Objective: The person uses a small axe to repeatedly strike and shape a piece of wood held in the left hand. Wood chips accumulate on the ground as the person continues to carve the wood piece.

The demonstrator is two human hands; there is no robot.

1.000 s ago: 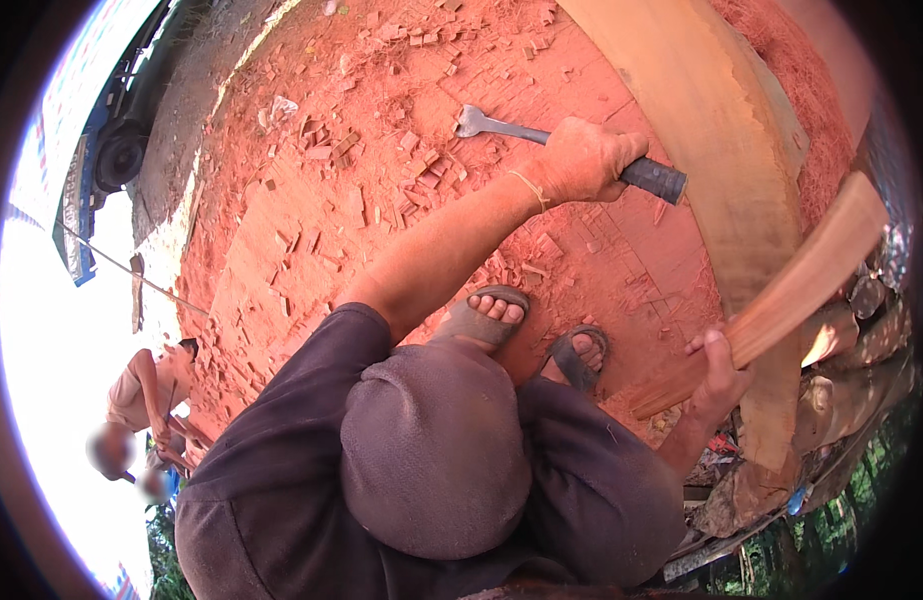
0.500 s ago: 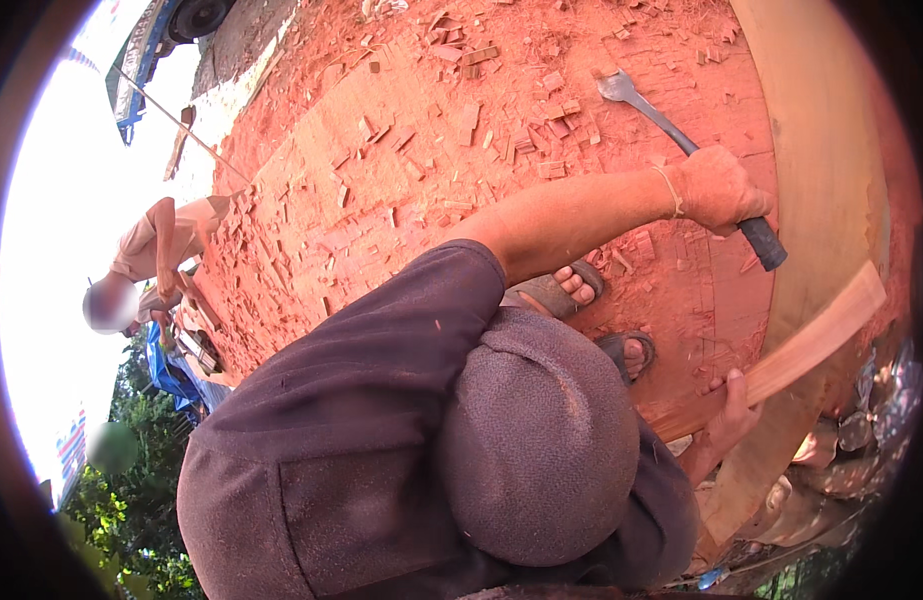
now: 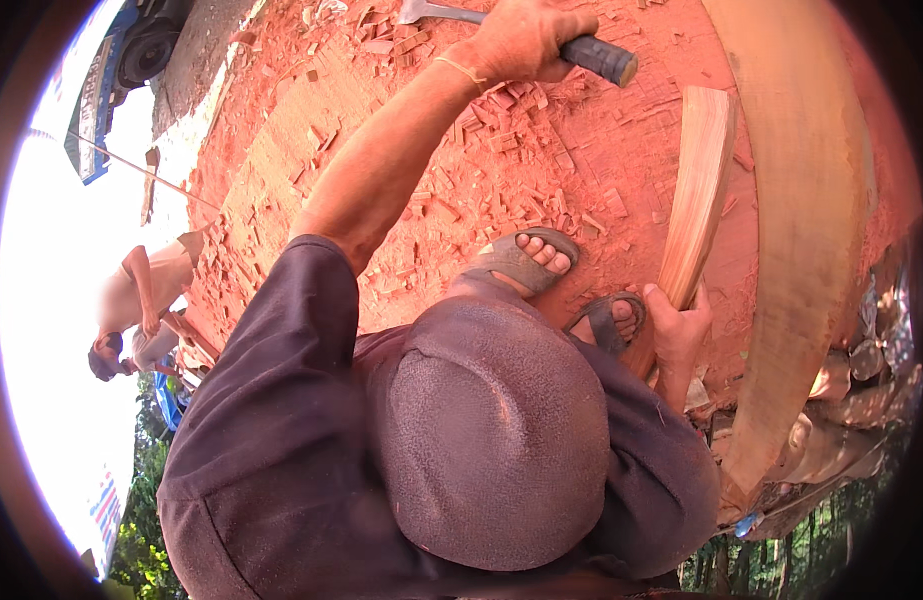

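While hands grip hatchet (image 3: 501, 15) — plank (image 3: 693, 190) upright.

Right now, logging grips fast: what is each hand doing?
Left hand: closed around the dark handle of a hatchet.
Right hand: closed on the lower end of a curved wooden piece.

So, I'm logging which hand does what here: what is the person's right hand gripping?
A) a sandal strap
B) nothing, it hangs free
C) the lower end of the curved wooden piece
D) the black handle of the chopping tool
C: the right hand is closed around the lower end of the curved wooden piece beside the sandalled feet, while the left hand grips the black-handled tool.
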